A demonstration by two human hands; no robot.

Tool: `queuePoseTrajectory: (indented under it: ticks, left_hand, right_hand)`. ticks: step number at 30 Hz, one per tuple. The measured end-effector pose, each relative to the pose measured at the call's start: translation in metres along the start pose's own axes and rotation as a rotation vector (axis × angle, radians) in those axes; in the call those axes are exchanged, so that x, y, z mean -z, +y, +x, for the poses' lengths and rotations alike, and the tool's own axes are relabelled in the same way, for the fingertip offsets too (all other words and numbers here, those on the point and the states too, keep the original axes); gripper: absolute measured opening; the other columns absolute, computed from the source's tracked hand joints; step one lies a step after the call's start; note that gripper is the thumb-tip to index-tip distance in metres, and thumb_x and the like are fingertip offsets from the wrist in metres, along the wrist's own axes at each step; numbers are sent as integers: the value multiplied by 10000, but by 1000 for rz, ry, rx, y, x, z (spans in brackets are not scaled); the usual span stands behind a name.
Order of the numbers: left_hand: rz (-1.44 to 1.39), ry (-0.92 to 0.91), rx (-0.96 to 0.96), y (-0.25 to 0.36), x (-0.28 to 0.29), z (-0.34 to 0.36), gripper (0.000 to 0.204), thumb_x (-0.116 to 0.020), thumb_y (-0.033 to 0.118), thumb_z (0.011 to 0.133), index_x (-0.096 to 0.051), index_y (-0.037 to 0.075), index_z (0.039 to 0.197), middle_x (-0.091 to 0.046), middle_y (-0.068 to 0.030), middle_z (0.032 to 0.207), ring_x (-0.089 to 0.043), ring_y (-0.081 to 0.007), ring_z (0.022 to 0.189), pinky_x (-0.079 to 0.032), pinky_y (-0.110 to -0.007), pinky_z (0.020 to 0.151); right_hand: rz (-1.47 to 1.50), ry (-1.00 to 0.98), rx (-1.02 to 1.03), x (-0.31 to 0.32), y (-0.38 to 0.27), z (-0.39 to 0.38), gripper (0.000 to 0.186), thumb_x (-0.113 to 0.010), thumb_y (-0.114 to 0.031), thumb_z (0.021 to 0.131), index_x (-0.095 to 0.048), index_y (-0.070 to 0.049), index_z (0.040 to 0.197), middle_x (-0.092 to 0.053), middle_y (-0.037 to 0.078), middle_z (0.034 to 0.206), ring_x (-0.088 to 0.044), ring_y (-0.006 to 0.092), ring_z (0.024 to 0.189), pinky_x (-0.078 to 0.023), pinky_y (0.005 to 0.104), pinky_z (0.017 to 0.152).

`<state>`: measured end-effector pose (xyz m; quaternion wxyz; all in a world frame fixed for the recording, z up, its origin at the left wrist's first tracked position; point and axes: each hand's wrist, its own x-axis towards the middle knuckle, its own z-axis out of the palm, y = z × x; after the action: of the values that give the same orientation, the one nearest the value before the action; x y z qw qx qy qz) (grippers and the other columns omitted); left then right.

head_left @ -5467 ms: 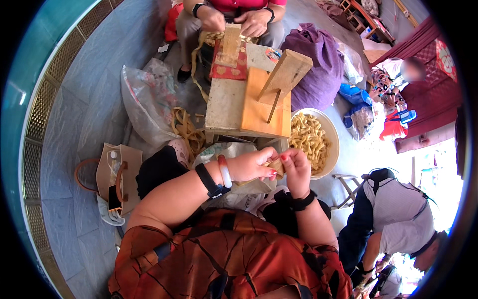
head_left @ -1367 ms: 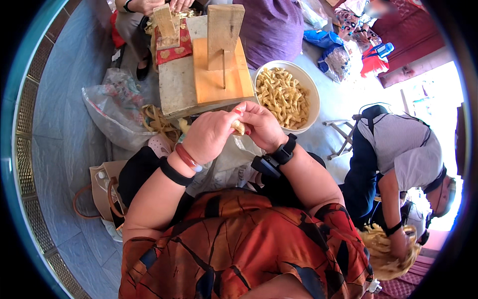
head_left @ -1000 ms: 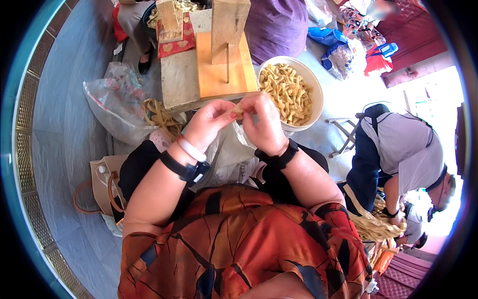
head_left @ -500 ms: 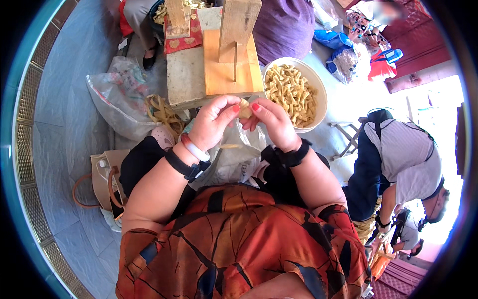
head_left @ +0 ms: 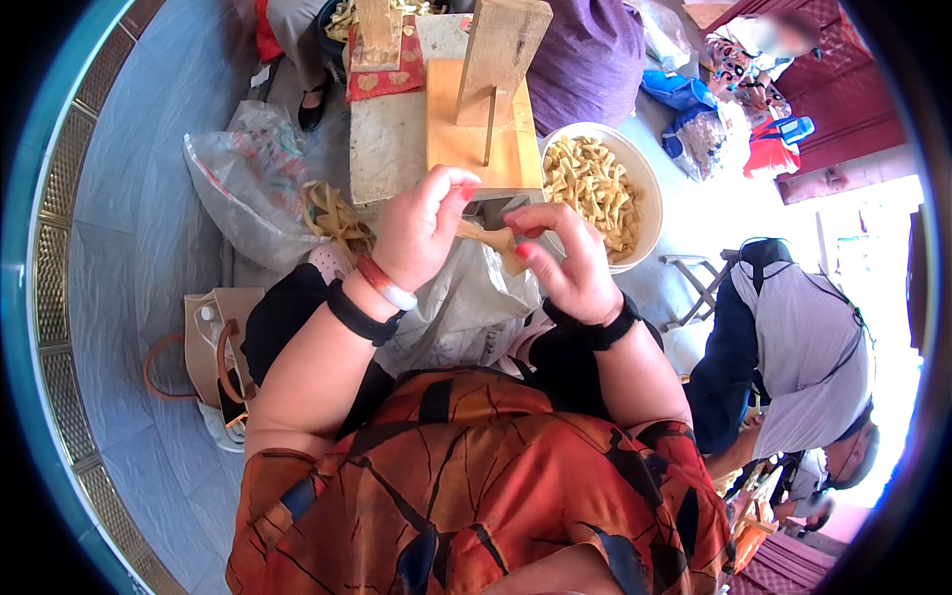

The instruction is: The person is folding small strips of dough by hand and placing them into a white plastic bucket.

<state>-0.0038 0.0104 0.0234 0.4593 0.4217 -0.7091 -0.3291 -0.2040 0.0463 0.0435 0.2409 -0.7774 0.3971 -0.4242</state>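
I have both hands raised in front of the desk (head_left: 382, 149), with a short tan strip (head_left: 488, 237) in the gap between them. Its long axis runs mostly left to right, dropping toward the near side at its right end. That is the relation I watch: the narrower left end lies beside the left hand (head_left: 418, 226), and the wider end reaches the fingertips of the right hand (head_left: 573, 260).

On the left, the thumb and forefinger tips are close together, a little beyond the strip; the other fingers are hidden from me, so I cannot tell whether they grip its end. The right hand is partly open, thumb and forefinger apart, with the strip's flared end just beside the thumb; I cannot tell how firmly it is held, if at all.

Far right of the strip is a white tub (head_left: 635, 159) of similar tan pieces (head_left: 593, 188), with the right hand the nearer to it. Straight beyond, a wooden stand (head_left: 501, 59) rises from the desk. Below the hands lies a whitish plastic bag (head_left: 446, 302), and longer strips (head_left: 335, 216) lie loosely coiled at left.
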Motion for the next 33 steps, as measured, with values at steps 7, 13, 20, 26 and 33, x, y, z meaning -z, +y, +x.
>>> queuePoseTrajectory:
  ticks: [7, 13, 20, 26, 33]
  left_hand:
    - [12, 58, 53, -7, 0, 5, 153, -541, 159, 970, -587, 13, 971, -619, -82, 764, -590, -149, 691, -475, -280, 648]
    - [-253, -507, 524, -26, 23, 20, 196, -560, 217, 961, -589, 39, 886, -534, 38, 697, -476, -37, 602, -391, -191, 531]
    - [-174, -158, 273, -30, 11, 50, 182, -566, 197, 952, -584, 43, 857, -502, 29, 626, -451, -33, 593, -394, -231, 533]
    - [422, 45, 122, -53, -7, 59, 151, -578, 213, 895, -618, 67, 890, -633, -157, 741, -616, -353, 718, -471, -433, 619]
    - [-390, -391, 426, -21, -1, 26, 138, -537, 180, 971, -583, 87, 880, -464, 75, 666, -420, -15, 603, -348, -178, 552]
  right_hand:
    - [-118, -95, 46, -3, -2, 6, 143, -651, -14, 771, -522, -46, 825, -576, 116, 675, -587, 331, 616, -478, 380, 550]
    - [-130, -24, -113, -3, 16, 9, 124, -632, 2, 798, -569, -34, 899, -614, 140, 758, -630, 329, 696, -501, 373, 613]
    - [-222, 82, -75, 1, 39, 48, 105, -595, -7, 813, -579, -44, 910, -601, 147, 847, -622, 326, 753, -503, 387, 655]
    - [-470, 67, -124, -6, 85, 46, 53, -562, -118, 857, -585, -82, 887, -617, 157, 870, -618, 367, 754, -501, 454, 684]
    - [-511, 107, 55, 39, 38, 16, 339, -622, -94, 791, -590, -63, 1127, -611, 123, 1160, -570, 340, 1058, -446, 445, 890]
